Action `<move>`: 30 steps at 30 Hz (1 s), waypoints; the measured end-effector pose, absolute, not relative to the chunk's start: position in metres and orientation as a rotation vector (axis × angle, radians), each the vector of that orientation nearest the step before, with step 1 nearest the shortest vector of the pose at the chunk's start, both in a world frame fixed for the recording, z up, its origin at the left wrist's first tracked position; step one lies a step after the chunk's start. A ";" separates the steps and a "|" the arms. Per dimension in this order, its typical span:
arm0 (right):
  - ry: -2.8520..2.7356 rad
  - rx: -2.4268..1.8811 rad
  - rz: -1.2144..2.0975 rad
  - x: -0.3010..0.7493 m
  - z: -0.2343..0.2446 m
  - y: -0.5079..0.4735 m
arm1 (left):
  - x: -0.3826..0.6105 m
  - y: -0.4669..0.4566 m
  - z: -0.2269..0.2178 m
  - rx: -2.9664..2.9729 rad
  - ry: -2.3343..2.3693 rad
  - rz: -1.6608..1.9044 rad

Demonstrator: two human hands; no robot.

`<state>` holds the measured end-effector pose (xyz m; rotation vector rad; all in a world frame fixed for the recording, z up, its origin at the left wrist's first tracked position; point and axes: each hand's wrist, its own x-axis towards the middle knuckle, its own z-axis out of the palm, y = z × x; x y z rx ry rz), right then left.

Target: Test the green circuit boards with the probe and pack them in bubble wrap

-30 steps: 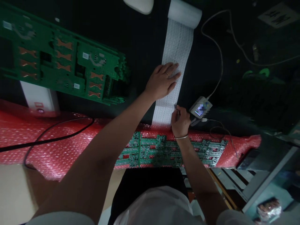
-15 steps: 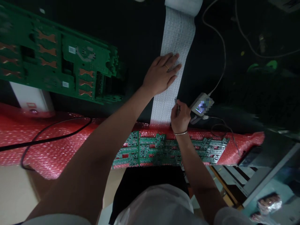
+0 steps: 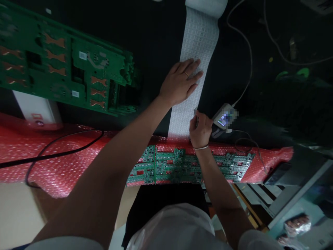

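A long white strip of small labels (image 3: 199, 41) runs from a roll (image 3: 206, 5) at the top edge down to the red bubble wrap (image 3: 65, 163). My left hand (image 3: 179, 83) lies flat on the strip with its fingers stretched out. My right hand (image 3: 199, 130) is closed in a pinch on a thin metal tool, likely tweezers (image 3: 196, 116), whose tip touches the strip's lower right edge. A green circuit board panel (image 3: 182, 166) lies on the bubble wrap just below my right wrist.
A stack of large green boards (image 3: 65, 66) lies at the upper left over a white box (image 3: 39, 109). A small handheld device with a lit screen (image 3: 224, 118) and its cable sits right of my right hand. A black cable (image 3: 65, 149) crosses the bubble wrap.
The view has shifted slightly, so the roll sits nearer the top edge. My left hand stays flat on the strip and my right hand keeps its pinch at the strip's edge.
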<state>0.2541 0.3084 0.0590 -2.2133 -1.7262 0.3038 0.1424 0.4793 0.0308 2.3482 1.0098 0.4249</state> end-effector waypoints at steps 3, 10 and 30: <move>-1.713 -2.228 0.329 0.253 0.059 0.308 | 0.143 0.480 0.030 2.305 1.006 0.425; -1.781 -2.234 0.290 0.254 0.063 0.307 | 0.143 0.479 0.031 2.347 1.000 0.431; -1.783 -2.252 0.255 0.249 0.067 0.289 | 0.143 0.480 0.031 2.364 1.023 0.425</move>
